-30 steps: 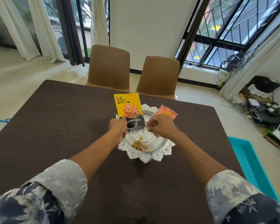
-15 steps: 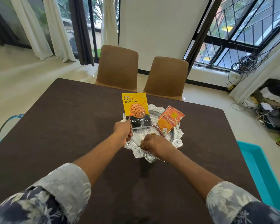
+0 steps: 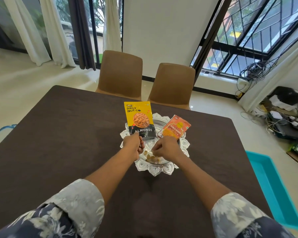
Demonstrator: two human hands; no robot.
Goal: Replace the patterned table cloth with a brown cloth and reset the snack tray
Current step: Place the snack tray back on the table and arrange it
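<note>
Brown cloth (image 3: pixel 58 134) under both hands, left hand (image 3: pixel 132 146) gripping an upright almonds pouch (image 3: pixel 138 117), right hand (image 3: pixel 165 148) curled over nuts (image 3: pixel 150 158) in the silver tray (image 3: pixel 162 170), grasp unclear, garlic bhujia packet (image 3: pixel 175 128) just beyond it.

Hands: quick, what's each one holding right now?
Left hand: grips the almonds pouch by its bottom corner.
Right hand: fingers curled over the loose snacks in the silver tray; holding any cannot be told.
</note>
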